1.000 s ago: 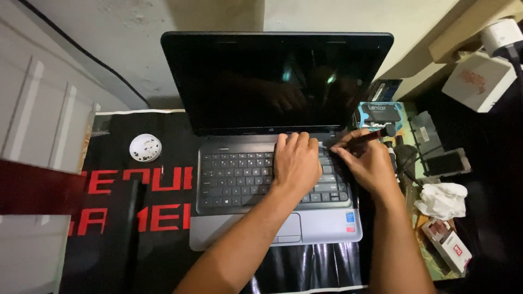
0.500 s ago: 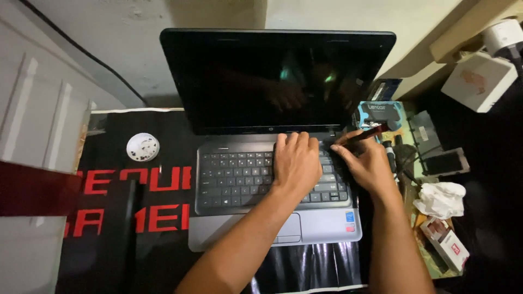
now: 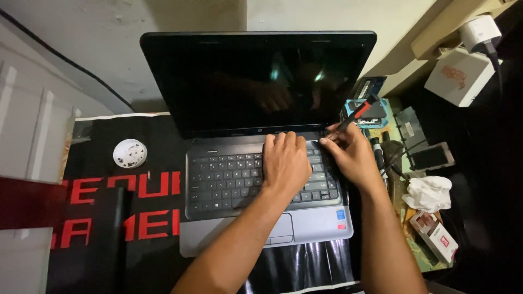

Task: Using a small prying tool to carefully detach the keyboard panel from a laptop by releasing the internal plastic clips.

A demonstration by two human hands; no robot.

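Observation:
An open grey laptop [image 3: 321, 223] with a dark screen sits on a black mat with red letters. My left hand [image 3: 286, 163] lies flat on the right half of the keyboard [image 3: 223, 179], fingertips at its top edge. My right hand [image 3: 351, 158] is at the keyboard's upper right corner and grips a black tool with a red handle [image 3: 357, 113], whose tip points down at that corner by the hinge.
A small round white dish [image 3: 129, 153] lies on the black mat [image 3: 136, 218] left of the laptop. To the right are a crumpled white tissue [image 3: 430, 193], a phone [image 3: 430, 157], small boxes [image 3: 438, 237], cables and a white box [image 3: 460, 76]. A wall stands behind.
My right hand has shifted slightly toward the keyboard's upper right corner, tilting the tool more upright. My left hand stays on the keys.

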